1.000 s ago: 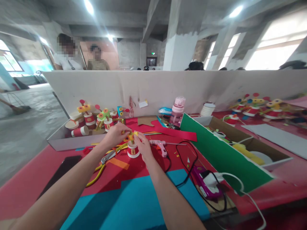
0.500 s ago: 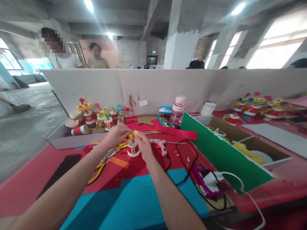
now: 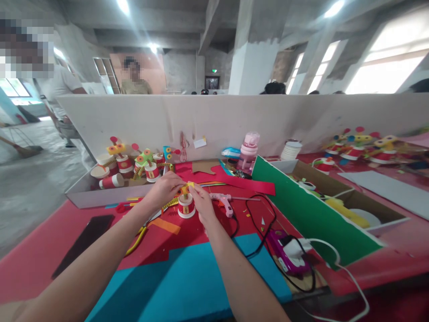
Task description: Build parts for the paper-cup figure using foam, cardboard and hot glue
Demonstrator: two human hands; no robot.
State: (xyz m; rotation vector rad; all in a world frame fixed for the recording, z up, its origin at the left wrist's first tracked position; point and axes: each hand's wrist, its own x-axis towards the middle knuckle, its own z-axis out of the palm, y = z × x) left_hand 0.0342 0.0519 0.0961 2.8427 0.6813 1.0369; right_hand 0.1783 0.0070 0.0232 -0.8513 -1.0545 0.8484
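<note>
A red and white paper cup point(image 3: 186, 206) stands upside down on the red tabletop, with a yellow paper head point(image 3: 184, 189) above it. My left hand point(image 3: 166, 189) pinches the head's left side, and my right hand point(image 3: 201, 199) grips its right side. The fingers partly cover the head. A yellow folded paper strip point(image 3: 170, 203) sticks out to the left of the cup. Right of my right hand lies a pink glue gun point(image 3: 224, 203). Yellow-handled pliers point(image 3: 136, 241) are partly hidden under my left forearm.
At the back left, a white tray point(image 3: 97, 199) holds several finished paper-cup figures. A green-sided box point(image 3: 295, 214) stands on the right. A purple power strip point(image 3: 291, 257) with cables lies near the front. Blue sheet point(image 3: 187, 277) covers the front edge. A dark phone-like slab point(image 3: 83, 243) lies left.
Both hands stay at the yellow head with almost no movement. In the background, a person in white has moved to the left, beyond the partition's end.
</note>
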